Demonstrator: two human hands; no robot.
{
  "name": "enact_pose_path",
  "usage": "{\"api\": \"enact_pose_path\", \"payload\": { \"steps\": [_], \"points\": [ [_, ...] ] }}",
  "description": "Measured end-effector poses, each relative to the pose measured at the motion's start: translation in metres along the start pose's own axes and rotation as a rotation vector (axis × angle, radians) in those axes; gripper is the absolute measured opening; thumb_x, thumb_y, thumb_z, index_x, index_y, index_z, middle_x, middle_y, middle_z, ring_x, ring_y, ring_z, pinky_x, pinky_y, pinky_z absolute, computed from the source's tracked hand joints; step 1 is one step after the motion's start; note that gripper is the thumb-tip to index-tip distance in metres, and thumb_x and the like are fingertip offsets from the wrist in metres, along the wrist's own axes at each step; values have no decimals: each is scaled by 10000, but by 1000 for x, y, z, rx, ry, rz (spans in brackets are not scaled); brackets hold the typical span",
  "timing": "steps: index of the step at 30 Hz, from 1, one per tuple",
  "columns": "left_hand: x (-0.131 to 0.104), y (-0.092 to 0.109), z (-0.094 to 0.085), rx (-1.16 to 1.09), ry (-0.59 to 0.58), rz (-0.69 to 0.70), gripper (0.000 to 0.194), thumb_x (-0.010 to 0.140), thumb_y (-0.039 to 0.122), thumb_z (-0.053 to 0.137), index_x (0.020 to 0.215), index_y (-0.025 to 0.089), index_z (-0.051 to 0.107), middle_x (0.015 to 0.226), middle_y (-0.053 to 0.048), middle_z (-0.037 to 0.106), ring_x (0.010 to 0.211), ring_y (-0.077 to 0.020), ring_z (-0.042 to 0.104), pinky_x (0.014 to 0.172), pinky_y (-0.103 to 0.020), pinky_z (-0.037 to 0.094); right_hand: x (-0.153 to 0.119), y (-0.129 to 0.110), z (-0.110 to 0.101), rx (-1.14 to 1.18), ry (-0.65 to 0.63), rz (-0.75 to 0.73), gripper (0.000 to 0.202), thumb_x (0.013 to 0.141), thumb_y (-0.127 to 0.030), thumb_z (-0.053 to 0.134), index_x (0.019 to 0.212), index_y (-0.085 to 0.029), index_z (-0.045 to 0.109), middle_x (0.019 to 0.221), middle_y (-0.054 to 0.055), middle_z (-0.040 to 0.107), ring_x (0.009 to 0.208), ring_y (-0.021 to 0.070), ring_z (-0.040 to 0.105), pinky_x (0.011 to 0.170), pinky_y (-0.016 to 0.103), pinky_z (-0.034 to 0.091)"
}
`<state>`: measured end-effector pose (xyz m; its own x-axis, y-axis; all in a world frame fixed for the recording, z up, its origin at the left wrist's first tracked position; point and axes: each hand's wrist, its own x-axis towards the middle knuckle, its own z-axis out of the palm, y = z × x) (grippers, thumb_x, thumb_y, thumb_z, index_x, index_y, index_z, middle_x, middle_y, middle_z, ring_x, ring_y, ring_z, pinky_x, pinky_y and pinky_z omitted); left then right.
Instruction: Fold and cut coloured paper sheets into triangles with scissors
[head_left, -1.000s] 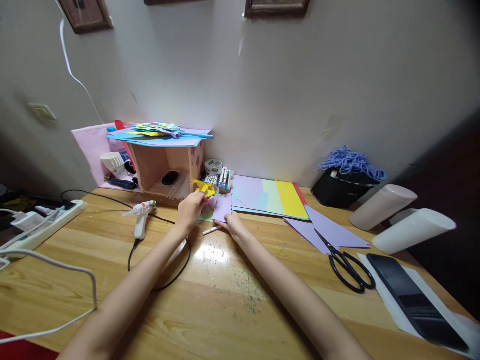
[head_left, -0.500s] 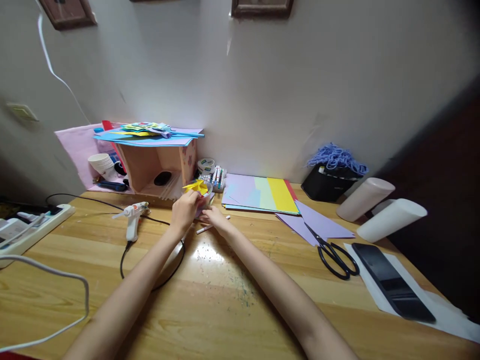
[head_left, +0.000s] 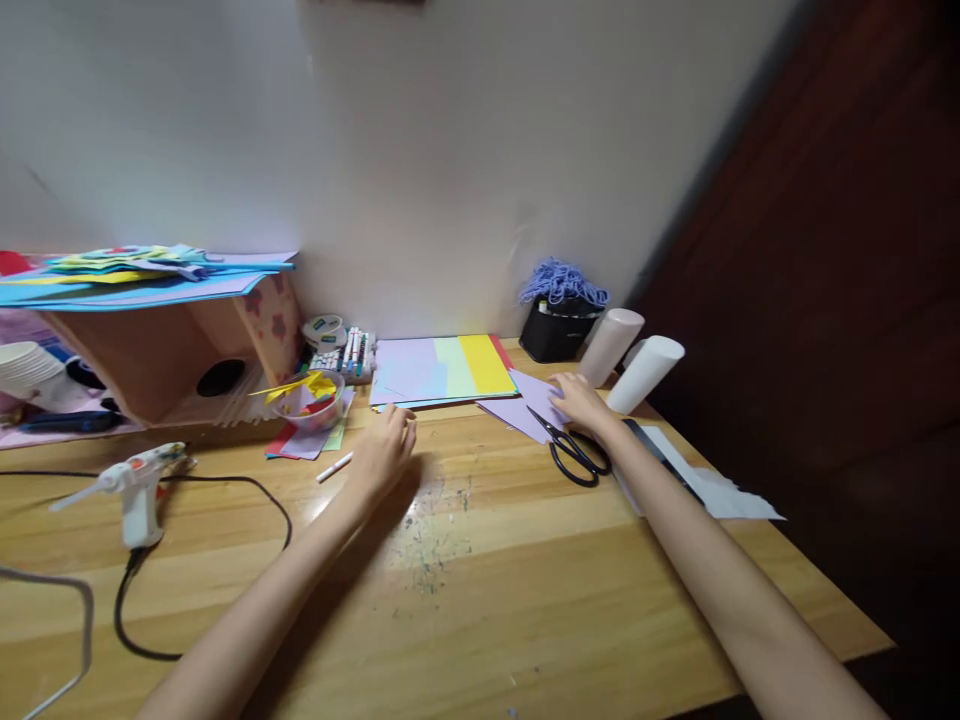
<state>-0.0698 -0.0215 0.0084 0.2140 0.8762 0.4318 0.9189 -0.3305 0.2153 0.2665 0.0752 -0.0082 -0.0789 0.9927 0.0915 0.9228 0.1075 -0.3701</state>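
Note:
My right hand (head_left: 583, 404) is over the right end of the loose purple paper (head_left: 534, 390), its fingers a little apart at the paper's edge. I cannot tell whether they press on it. Just in front lie black-handled scissors (head_left: 574, 455), blades over the paper. My left hand (head_left: 384, 450) hovers with loosely bent fingers before the stack of coloured paper (head_left: 420, 368), nothing visible in it. Left of it a white stick-like piece (head_left: 334, 467) lies on the table. Beyond stands a clear plastic bowl (head_left: 311, 412) holding yellow and red paper pieces.
A white glue gun (head_left: 142, 490) with a black cord lies at left, before an open pink box (head_left: 274, 325). Markers (head_left: 355, 350) stand by tape rolls (head_left: 325, 332). A black holder (head_left: 555, 330) with blue yarn and white rolls (head_left: 646, 375) are at right; a phone lies under my right forearm.
My hands have left the bowl and the yellow paper now lies in it. My right hand has moved right to the purple paper; the view has turned right.

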Motion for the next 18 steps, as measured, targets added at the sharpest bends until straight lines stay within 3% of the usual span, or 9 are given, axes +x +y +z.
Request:
{"api": "enact_pose_path", "payload": {
  "steps": [2, 4, 8, 12, 18],
  "points": [
    [18, 24, 23, -127, -101, 4, 257, 873, 309, 306, 909, 186, 529, 908, -61, 562, 815, -174, 545, 686, -270, 384, 11, 23, -6, -17, -60, 43, 479, 651, -273, 638, 1083, -94, 534, 1125, 183, 537, 1066, 299, 471, 899, 381, 339],
    [39, 47, 46, -233, -203, -93, 250, 855, 325, 351, 932, 179, 538, 980, -84, 561, 929, -196, 524, 756, -288, 375, 19, 37, -8, -8, -119, 44, 551, 587, -323, 696, 1062, -82, 554, 1086, 183, 566, 1005, 287, 518, 846, 339, 382],
    [79, 80, 87, -251, -243, -188, 330, 777, 396, 473, 947, 121, 538, 994, -158, 557, 961, -246, 523, 776, -321, 370, 24, 50, -9, 55, -190, -16, 481, 588, -298, 692, 1019, -114, 586, 1018, 113, 622, 886, 213, 578, 742, 243, 418],
    [96, 92, 110, -291, -240, -322, 408, 649, 418, 608, 908, 113, 525, 977, -182, 572, 948, -289, 532, 760, -355, 375, 22, 53, -11, 91, -178, -67, 363, 585, -259, 679, 920, -130, 624, 947, 77, 644, 826, 193, 578, 696, 224, 410],
    [96, 92, 123, -531, -234, -382, 155, 660, 282, 609, 692, 150, 534, 782, -103, 645, 766, -224, 604, 641, -296, 418, 16, 44, -24, 132, -66, -99, 198, 637, -294, 621, 759, -139, 635, 753, 23, 635, 700, 168, 556, 610, 222, 383]
  ]
}}
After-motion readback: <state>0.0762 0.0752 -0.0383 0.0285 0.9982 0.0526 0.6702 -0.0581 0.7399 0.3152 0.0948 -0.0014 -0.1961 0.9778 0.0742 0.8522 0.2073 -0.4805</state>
